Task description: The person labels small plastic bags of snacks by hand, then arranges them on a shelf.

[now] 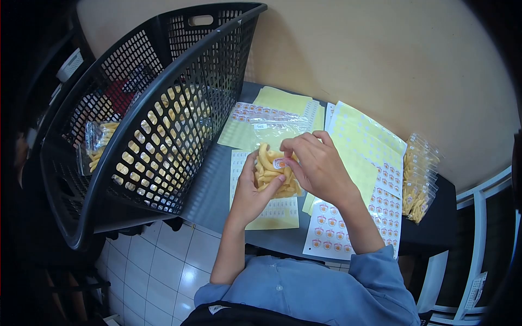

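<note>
A clear zip bag (pixel 265 171) of pale yellow stick-shaped snacks lies in front of me, its zip top pointing away. A small white price label (pixel 261 126) is near the zip. My left hand (pixel 253 190) grips the bag's left side, the thumb over its front. A round-printed sticker (pixel 280 163) shows against the bag's front. My right hand (pixel 312 160) is closed in a pinch at this sticker's right edge. Whether the sticker is fully stuck down cannot be made out. Beneath the bag lies a small label sheet (pixel 283 213).
A large black basket (pixel 217 41) stands tilted on the left, holding more snack bags (pixel 100 141). Sticker sheets (pixel 331 231) and yellow backing sheets (pixel 350 138) spread over the dark table (pixel 209 187). Several filled bags (pixel 417 179) line the right end, near the wall (pixel 375 49).
</note>
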Demonstrator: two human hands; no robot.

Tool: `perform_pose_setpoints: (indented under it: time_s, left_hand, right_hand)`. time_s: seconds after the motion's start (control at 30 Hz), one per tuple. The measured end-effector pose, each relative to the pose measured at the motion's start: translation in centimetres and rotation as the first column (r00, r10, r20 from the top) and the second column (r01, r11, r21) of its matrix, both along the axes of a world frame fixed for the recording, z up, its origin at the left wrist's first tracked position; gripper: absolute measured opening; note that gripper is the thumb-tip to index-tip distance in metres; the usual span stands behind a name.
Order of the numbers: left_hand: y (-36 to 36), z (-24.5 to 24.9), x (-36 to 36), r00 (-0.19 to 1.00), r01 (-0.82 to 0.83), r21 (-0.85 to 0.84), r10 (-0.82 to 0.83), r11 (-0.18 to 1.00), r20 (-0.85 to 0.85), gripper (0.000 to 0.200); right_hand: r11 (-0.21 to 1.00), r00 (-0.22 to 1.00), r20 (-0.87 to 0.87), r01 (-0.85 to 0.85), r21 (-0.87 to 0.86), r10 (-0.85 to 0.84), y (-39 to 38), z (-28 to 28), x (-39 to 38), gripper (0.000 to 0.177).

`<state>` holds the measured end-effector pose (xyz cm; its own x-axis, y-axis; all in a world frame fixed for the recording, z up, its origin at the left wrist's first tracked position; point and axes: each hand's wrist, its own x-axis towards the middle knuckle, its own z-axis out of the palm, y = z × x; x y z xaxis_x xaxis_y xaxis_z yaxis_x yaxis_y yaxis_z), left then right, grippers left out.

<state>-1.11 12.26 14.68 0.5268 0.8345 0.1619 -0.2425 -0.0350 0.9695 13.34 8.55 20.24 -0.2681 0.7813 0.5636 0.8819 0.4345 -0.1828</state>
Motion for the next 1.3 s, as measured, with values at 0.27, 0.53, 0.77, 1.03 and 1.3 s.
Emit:
perform_pose_setpoints:
  time_s: [0.27,0.53,0.77,1.03,1.3]
  left_hand:
    - [-0.1,-0.2,0.4,1.000,0.000,0.058,-0.001,0.998,0.010,0.054]
    - [-1.0,0.1,2.6,0.985,0.139,0.119,-0.149,0.983,0.083,0.051]
    - [-3.1,0.0,6.6,0.962,0.257,0.023,-0.258,0.966,0.092,0.045]
    - [-7.0,-1.2,9.5,0.905,0.423,0.024,-0.424,0.906,0.041,0.045]
    - [-8.8,-2.3,11.1,0.789,0.605,-0.040,-0.605,0.795,-0.106,0.032]
  right_hand:
    - [0.992,0.993,-0.092,0.082,0.098,-0.073,-0.9,-1.1,-0.3,0.015]
    - [0.950,0.931,-0.312,0.254,0.184,-0.188,-3.9,-1.9,1.6,0.027]
    - [0.921,0.799,-0.518,0.385,0.051,-0.306,-7.8,-3.2,3.4,0.032]
    - [0.884,0.450,-0.866,0.468,0.021,-0.218,-11.8,-6.8,5.4,0.021]
    - [0.900,0.363,-0.894,0.425,-0.092,-0.263,-16.5,-8.3,5.7,0.020]
